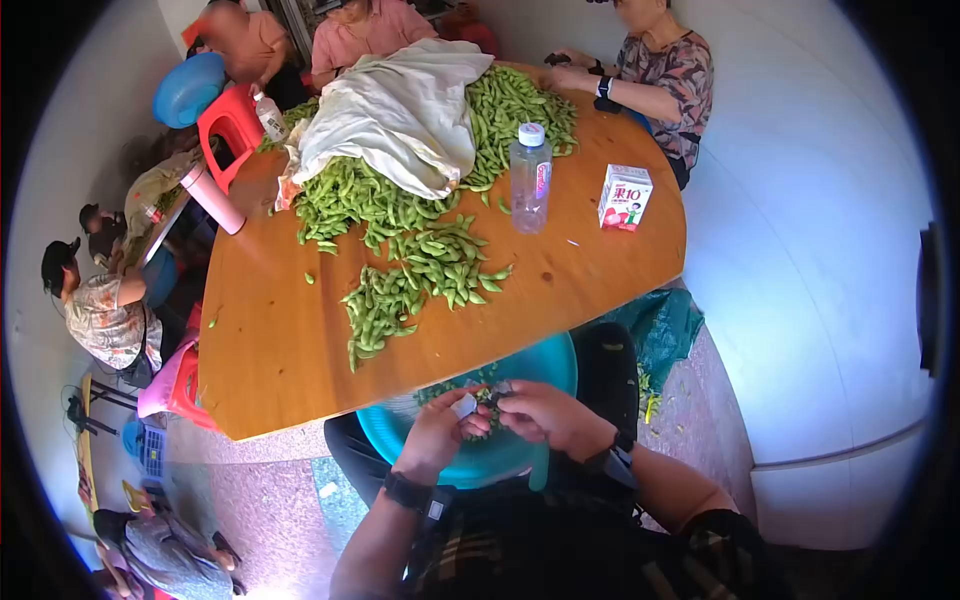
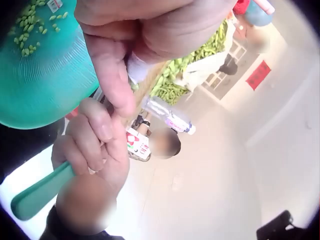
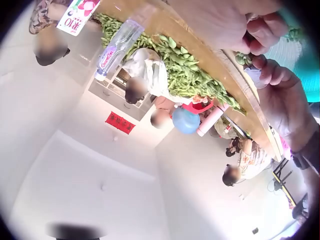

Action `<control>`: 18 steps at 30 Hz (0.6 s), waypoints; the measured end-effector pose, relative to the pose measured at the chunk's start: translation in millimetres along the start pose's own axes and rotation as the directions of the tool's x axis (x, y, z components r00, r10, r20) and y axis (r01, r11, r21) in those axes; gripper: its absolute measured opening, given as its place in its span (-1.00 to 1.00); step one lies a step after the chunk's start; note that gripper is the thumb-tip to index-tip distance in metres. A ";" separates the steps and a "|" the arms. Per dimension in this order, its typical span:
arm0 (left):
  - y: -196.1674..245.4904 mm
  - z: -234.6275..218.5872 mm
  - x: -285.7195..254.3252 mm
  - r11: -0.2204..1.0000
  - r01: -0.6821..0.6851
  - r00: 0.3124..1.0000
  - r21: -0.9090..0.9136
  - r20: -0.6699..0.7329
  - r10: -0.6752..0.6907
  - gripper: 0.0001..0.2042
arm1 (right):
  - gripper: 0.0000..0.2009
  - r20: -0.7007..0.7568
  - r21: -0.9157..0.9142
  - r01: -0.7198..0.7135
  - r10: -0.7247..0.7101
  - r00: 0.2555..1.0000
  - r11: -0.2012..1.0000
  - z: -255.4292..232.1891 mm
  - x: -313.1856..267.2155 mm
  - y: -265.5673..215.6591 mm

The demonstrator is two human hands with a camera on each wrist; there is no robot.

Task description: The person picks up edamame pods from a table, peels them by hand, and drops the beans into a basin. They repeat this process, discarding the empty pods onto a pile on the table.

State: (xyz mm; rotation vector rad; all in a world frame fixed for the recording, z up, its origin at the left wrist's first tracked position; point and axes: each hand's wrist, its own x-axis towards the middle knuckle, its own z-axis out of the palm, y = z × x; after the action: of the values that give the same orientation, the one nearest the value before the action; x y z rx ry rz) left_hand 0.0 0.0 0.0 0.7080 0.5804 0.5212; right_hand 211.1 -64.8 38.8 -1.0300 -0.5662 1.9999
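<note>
My two hands work close together over a teal basin (image 1: pixel 567 372) on my lap that holds loose shelled beans (image 2: pixel 30 22). The left hand (image 1: pixel 435 432) has a white cover on its thumb and pinches a green edamame pod (image 3: pixel 243 59), mostly hidden by the fingers. Facing it, the right hand (image 1: pixel 545 412) has curled fingers whose tips meet the left hand's at the pod. A dark piece (image 1: pixel 499 391) shows at the right fingertips. Below the right hand sticks out a green handle (image 2: pixel 42 195); its other end is hidden.
On the wooden table (image 1: pixel 280 350) lies a heap of edamame pods (image 1: pixel 430 265) under a white cloth (image 1: pixel 395 115). A plastic bottle (image 1: pixel 531 185), juice carton (image 1: pixel 626 198) and pink tumbler (image 1: pixel 213 200) stand around it. Several people sit around the room. A green bag (image 1: pixel 660 330) lies at right.
</note>
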 end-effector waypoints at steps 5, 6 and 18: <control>-4.4 1.7 -3.1 0.956 0.069 0.997 -0.284 -0.020 -0.078 -0.64 | -0.82 0.032 0.017 -0.053 0.052 0.998 0.998 -4.2 2.4 0.4; -1.6 11.7 -3.3 0.957 0.062 0.997 -0.283 -0.018 -0.070 -0.64 | -0.82 0.034 0.010 -0.050 0.050 0.998 0.999 -6.0 4.2 0.9; -7.8 34.5 1.2 0.944 -0.245 0.896 0.221 -0.322 0.307 -0.80 | -0.85 -0.226 0.055 0.203 -0.186 0.956 0.978 4.0 -8.1 9.7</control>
State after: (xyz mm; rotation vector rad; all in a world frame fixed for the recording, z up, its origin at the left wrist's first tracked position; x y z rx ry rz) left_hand 25.0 -19.7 15.3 0.8789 0.8757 0.8838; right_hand 206.3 -77.1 38.3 -1.0870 -0.4485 1.6969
